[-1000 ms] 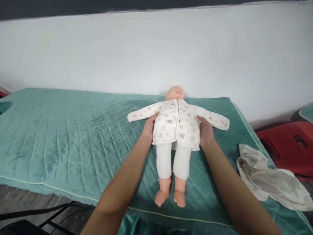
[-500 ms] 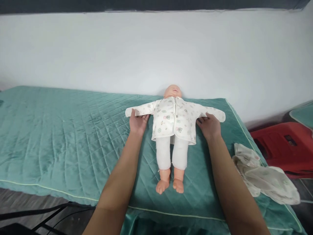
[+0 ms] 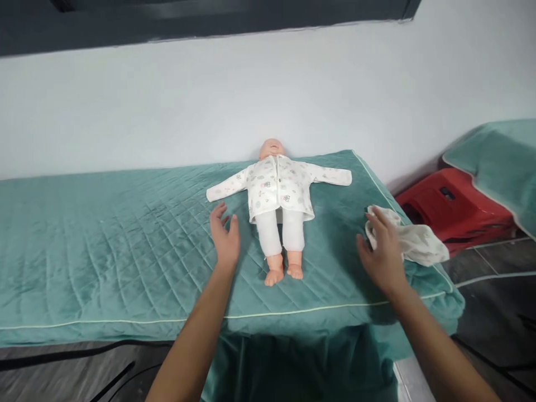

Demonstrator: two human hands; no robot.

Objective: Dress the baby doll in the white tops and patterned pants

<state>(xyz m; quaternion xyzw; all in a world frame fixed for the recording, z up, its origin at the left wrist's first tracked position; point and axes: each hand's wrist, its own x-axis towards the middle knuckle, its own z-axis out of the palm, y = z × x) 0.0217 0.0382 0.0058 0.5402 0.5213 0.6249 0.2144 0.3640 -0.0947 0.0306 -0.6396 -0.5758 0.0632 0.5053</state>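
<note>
A baby doll (image 3: 273, 148) lies on its back, feet towards me, in a white patterned jacket (image 3: 278, 187) with both sleeves spread sideways. Its legs are white, the feet bare. My left hand (image 3: 225, 234) hovers just below the sleeve on the left, fingers apart and holding nothing. Over to the right, my right hand (image 3: 382, 254) has its fingers spread in front of a crumpled white cloth garment (image 3: 422, 244). It partly covers that garment, and whether the fingertips touch it I cannot tell.
The doll rests on a green quilted cover (image 3: 125, 251) against a white wall (image 3: 167, 106). Beyond the right edge stands a red plastic stool (image 3: 456, 204), with another green cover (image 3: 498, 162) partly over it. Black bars (image 3: 84, 354) show below the front edge at left.
Both hands have let go of the doll's sleeves. My right hand has moved right to the crumpled garment, and my left has drawn back a little. The view has turned right.
</note>
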